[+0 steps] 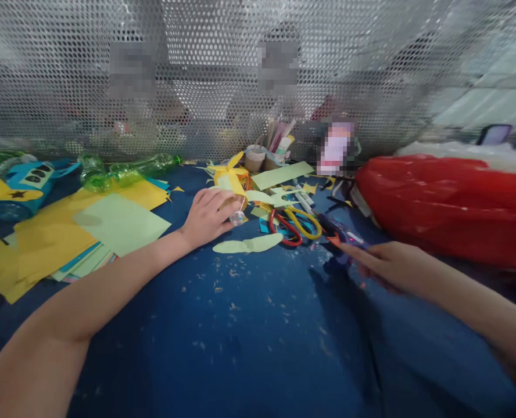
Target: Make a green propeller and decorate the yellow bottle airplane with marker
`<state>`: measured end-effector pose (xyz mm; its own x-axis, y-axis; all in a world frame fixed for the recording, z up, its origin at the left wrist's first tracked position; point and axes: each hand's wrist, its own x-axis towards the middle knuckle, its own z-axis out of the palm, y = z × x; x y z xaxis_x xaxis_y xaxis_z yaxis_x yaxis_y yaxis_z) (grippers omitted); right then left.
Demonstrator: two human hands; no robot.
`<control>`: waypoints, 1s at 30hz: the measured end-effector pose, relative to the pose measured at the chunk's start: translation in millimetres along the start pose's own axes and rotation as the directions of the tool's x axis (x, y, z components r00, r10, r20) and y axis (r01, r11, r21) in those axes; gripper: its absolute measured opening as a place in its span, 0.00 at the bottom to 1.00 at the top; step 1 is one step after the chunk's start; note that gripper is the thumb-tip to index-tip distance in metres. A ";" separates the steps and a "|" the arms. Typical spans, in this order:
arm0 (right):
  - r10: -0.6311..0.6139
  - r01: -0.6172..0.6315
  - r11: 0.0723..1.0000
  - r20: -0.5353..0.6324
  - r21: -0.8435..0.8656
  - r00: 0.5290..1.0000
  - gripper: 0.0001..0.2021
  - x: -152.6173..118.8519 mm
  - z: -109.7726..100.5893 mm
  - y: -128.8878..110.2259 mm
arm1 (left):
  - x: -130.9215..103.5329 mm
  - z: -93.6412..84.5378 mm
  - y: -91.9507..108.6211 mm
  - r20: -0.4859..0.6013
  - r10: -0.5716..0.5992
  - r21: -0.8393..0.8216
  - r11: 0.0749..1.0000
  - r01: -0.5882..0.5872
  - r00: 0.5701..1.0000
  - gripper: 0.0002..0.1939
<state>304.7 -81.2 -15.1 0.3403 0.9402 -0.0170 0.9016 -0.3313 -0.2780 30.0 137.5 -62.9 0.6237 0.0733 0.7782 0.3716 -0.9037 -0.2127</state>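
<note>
A: How many hands do you see?
B: Two. The left hand (208, 215) has its fingers curled over one yellow bottle (236, 184), with its clear end poking out. The right hand (384, 264) is partly closed round one dark glue gun (348, 233), one finger reaching to its orange bit. I can't tell how tight the squeeze is.

A: Where is the yellow bottle?
B: On the blue table (240, 348), around the middle, closer to the far edge. The glue gun is over toward the right edge.

A: What is close to them?
B: One pale green wing shape (247, 244), with two round ends, just on our side of the left hand. Behind it are two scissor loops, one red loop (286, 229) and one yellow loop (304, 224).

A: And the rest?
B: One red bag (450, 203) by the far right corner. Paper sheets (121, 223) in a heap toward the left edge, too many to count. Green bottles (147, 168) lie along the far edge on the left, two at least. One blue toy (33, 174) sits by the far left corner.
</note>
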 end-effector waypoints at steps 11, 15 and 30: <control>-0.820 0.775 0.529 0.026 -0.345 0.572 0.21 46.4 40.0 -93.7 | 3.7 -6.3 1.6 0.013 0.012 -0.032 0.999 -0.012 1.000 0.14; -0.845 0.800 0.499 0.018 -0.333 0.534 0.10 56.6 43.8 -94.2 | 4.2 -5.6 1.2 -0.026 0.024 -0.028 0.999 -0.025 0.999 0.16; -0.533 0.602 0.641 -0.288 0.476 0.795 0.06 41.0 40.1 -105.7 | 4.1 -2.2 -3.0 -0.077 0.067 -0.054 0.996 -0.071 0.995 0.14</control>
<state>212.7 -4.5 -24.9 -0.1328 0.9016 0.4117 0.6554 0.3915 -0.6459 29.9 139.5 -57.8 0.5919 -0.0199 0.8058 0.2889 -0.9280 -0.2351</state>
